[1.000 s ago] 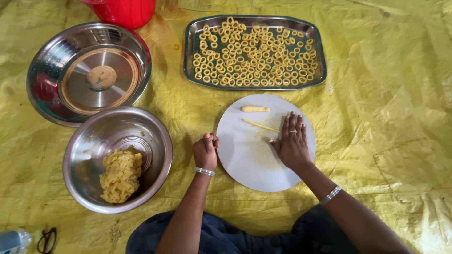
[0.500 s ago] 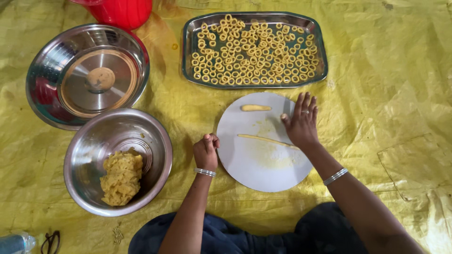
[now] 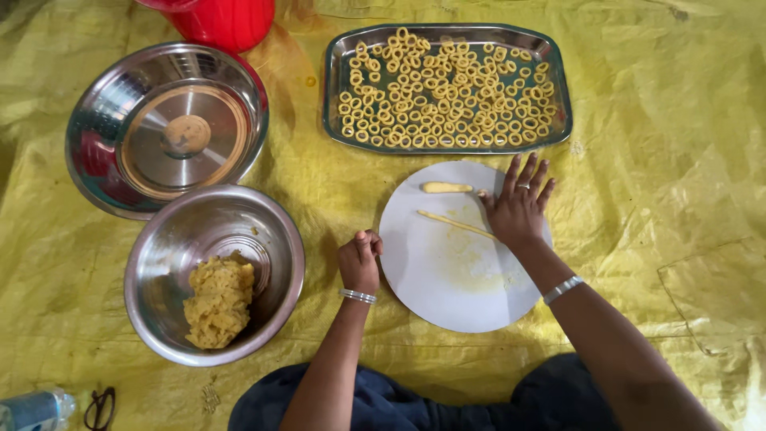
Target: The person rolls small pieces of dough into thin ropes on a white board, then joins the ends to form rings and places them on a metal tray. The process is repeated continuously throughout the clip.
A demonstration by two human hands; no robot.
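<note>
Two hands at a white board, one flat on a thin rope of dough

Two bare hands work over a round white board [image 3: 455,271] lying on a yellow sheet [image 3: 662,199]; the right hand [image 3: 519,209] lies palm-down on the board's upper right part, its fingers [image 3: 528,172] spread and stretched out towards the tray. Under its heel lies one end of a thin dough rope [image 3: 451,223], which runs leftwards across the board and slightly upwards; a short, thicker dough piece [image 3: 447,187] lies apart, just above the rope, near the board's top edge.

The left hand [image 3: 359,261] rests at the board's left rim, curled into a loose fist with the thumb on top; whether anything is held inside it cannot be told. Each wrist carries a silver bangle.

Left of that hand stands a steel bowl [image 3: 159,263] holding a lump of yellow dough [image 3: 217,302] in its lower part; behind it sits a second steel bowl [image 3: 112,104] with a round steel lid lying inside. Beyond the board a rectangular steel tray [image 3: 554,88] is filled with many small dough rings [image 3: 443,88] — laid flat, side by side; a red vessel [image 3: 223,20] stands at the top edge, left of the tray. At the bottom left corner lie a plastic bottle [image 3: 32,409] and a pair of spectacles [image 3: 100,407].
</note>
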